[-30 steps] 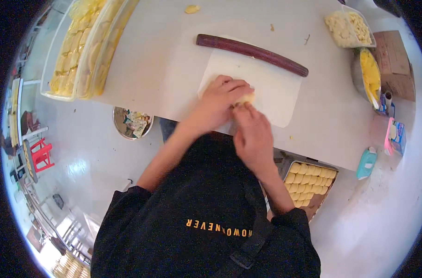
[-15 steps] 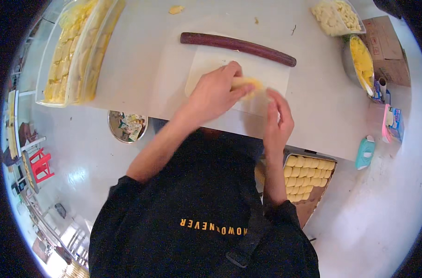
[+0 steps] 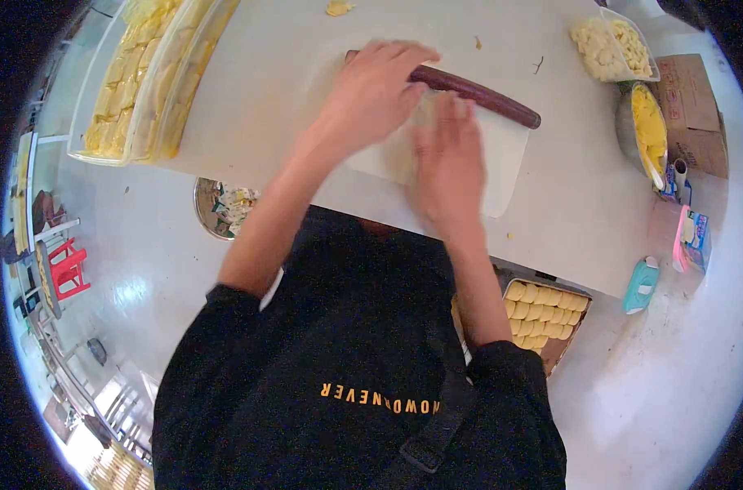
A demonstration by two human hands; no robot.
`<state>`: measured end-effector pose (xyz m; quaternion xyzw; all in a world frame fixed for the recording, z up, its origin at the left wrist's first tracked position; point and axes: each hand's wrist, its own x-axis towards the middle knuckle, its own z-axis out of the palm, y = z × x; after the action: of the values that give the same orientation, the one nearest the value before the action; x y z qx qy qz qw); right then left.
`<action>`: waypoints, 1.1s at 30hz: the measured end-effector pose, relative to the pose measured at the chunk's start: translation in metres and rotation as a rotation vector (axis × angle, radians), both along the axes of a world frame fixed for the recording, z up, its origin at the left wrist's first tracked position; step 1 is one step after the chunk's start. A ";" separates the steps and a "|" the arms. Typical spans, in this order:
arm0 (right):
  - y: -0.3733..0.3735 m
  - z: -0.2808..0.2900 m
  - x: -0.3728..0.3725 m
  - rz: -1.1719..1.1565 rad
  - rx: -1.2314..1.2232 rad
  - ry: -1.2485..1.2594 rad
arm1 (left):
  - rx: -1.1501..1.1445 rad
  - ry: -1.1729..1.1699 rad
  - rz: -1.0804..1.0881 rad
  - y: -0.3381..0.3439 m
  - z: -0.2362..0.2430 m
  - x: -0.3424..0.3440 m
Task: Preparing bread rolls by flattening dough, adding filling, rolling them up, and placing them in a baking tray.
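Note:
A dark reddish-brown rolling pin [image 3: 486, 96] lies across the far part of a pale work sheet [image 3: 506, 167] on the white table. My left hand [image 3: 380, 90] is over the pin's left half, its fingers stretched out and the thumb apart, hiding that stretch. I cannot tell whether it touches the wood. Just nearer and to the right, my right hand [image 3: 451, 163] has its fingers stretched flat over the sheet. A pale, blurred patch of what looks like dough [image 3: 425, 116] shows between the hands; most of it is hidden.
Clear containers [image 3: 114, 160] of yellow portions stand at left. At right are a tub [image 3: 656, 75] of pale pieces, a metal bowl [image 3: 627, 135] of yellow filling and a cardboard box [image 3: 690, 90]. A tray [image 3: 558, 349] of dough balls sits below the table edge.
Both hands have moved away from me. The pale dough with yellow filling, held between them before, is now mostly hidden. My left hand has reached the rolling pin; the right has flattened.

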<state>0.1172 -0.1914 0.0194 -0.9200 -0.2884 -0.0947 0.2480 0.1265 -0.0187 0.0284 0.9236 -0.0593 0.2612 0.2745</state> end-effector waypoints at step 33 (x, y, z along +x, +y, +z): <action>-0.071 0.001 -0.006 0.302 0.037 0.057 | -0.139 0.198 -0.245 -0.039 -0.024 -0.071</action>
<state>0.1114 -0.2621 0.0202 -0.8639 -0.4143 -0.0353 0.2843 0.0560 -0.0575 0.0039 0.9094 -0.1259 0.1369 0.3721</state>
